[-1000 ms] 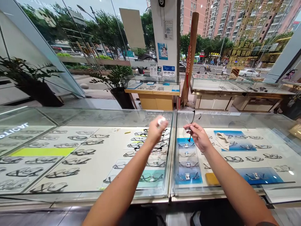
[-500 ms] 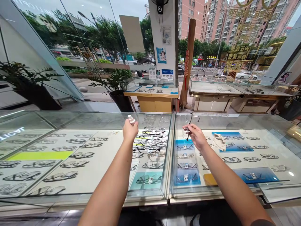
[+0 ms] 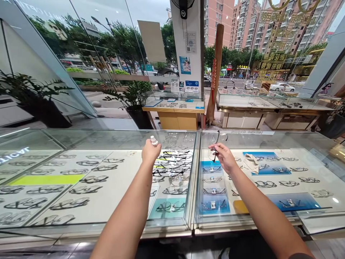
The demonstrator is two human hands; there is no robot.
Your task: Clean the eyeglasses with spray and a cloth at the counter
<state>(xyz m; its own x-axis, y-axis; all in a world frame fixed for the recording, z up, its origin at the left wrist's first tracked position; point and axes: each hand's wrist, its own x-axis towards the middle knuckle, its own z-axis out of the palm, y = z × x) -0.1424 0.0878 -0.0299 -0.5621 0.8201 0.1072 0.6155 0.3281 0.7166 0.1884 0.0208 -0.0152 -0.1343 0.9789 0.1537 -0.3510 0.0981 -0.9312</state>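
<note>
My left hand (image 3: 151,151) is closed around a small white bottle (image 3: 153,140) whose top pokes out above the fingers. It is held over the left glass display case (image 3: 107,140). Over the right case, my right hand (image 3: 224,155) pinches a pair of eyeglasses (image 3: 216,138) with a dark thin frame, held on edge. Part of the glasses is hidden behind the fingers. A crumpled beige cloth (image 3: 250,163) lies on the right case, just right of that hand.
Rows of eyeglasses (image 3: 93,178) fill both cases under the glass. A tan case-like object (image 3: 240,206) sits below my right forearm. Beyond stand a wooden display table (image 3: 175,118), a potted plant (image 3: 134,97) and a wooden post (image 3: 215,72).
My left hand with the white bottle has shifted slightly right and down, and the bottle leans a little differently. My right hand and the eyeglasses are almost unmoved.
</note>
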